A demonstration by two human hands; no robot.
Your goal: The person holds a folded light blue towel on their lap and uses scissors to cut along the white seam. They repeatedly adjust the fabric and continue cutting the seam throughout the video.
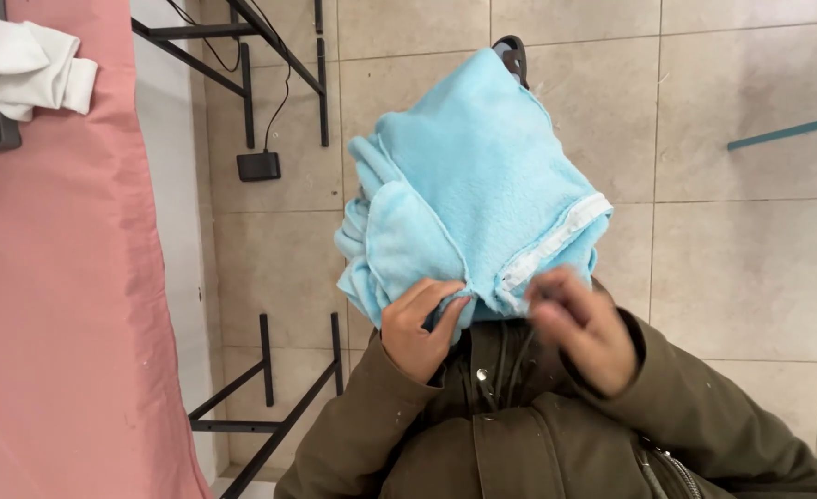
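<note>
Fingers of the left hand (420,328) pinch the lower edge of a light blue fleece garment (473,185), held up before the chest over the tiled floor (741,277). Blurred, the right hand (582,323) seems to grip its white-trimmed hem. A loose pinch could drop it.

left hand (420,328) + right hand (582,325) | pinching light-blue fleece garment (478,185) | held up

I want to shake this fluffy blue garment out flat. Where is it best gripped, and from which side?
Grip the blue fleece garment along its near edge, where the white-trimmed hem shows. Come from the wearer's side: the left hand and right hand already pinch there, and the bulk hangs bunched beyond.
</note>
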